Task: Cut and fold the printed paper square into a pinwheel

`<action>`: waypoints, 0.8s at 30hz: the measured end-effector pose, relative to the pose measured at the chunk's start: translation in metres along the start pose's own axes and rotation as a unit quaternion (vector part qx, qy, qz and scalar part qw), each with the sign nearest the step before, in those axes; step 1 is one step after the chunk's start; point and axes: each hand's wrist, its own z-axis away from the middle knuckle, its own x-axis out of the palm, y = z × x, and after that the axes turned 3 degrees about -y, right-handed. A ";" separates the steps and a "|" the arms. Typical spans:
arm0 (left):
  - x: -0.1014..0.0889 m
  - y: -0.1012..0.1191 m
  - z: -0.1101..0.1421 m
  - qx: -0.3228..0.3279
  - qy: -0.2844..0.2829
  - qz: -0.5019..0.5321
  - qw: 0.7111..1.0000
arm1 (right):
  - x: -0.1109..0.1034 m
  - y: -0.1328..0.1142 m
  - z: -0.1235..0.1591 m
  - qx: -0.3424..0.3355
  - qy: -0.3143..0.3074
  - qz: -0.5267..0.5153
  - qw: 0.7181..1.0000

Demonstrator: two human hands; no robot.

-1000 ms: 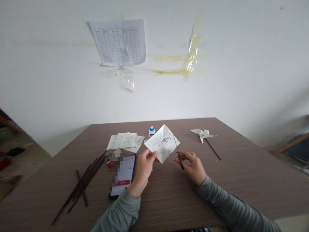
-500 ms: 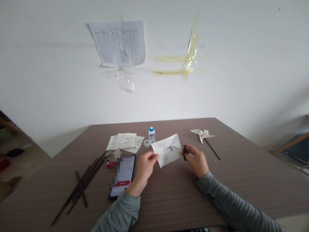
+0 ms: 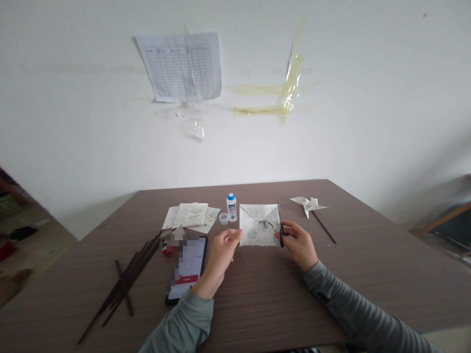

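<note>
Two hands face each other across a square paper sheet [image 3: 259,223], which hangs upright between their fingertips, just above the table [image 3: 253,299]. The left hand [image 3: 221,247] pinches the sheet's left edge between thumb and fingers. The right hand [image 3: 300,245] grasps black-handled scissors [image 3: 281,236], its fingertips also at the sheet's right edge, with the blades pointing away from the fingers along that edge (I cannot tell whether they are parted).

Beyond the left fingers stand a blue-capped bottle [image 3: 231,208] and a small clear cup [image 3: 223,218]; past the right fingers, well apart, lies a paper pinwheel on a stick [image 3: 309,205].

The step in hand looks like squaring up and steadying the creased sheet, scissors at the ready. Any cut, I judge, calls for a firm left pinch, while the right fingers free that edge and line the blades up with a crease.
</note>
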 end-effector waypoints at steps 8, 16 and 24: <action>0.004 0.002 0.002 -0.014 -0.062 0.012 0.998 | 0.004 0.002 0.000 0.029 -0.013 -0.050 0.998; 0.000 0.008 0.001 -0.011 -0.038 0.002 0.999 | 0.003 0.001 0.001 0.027 -0.025 -0.041 0.998; 0.003 0.011 0.004 -0.029 -0.039 0.055 0.997 | 0.010 0.002 0.004 0.035 -0.002 -0.062 0.997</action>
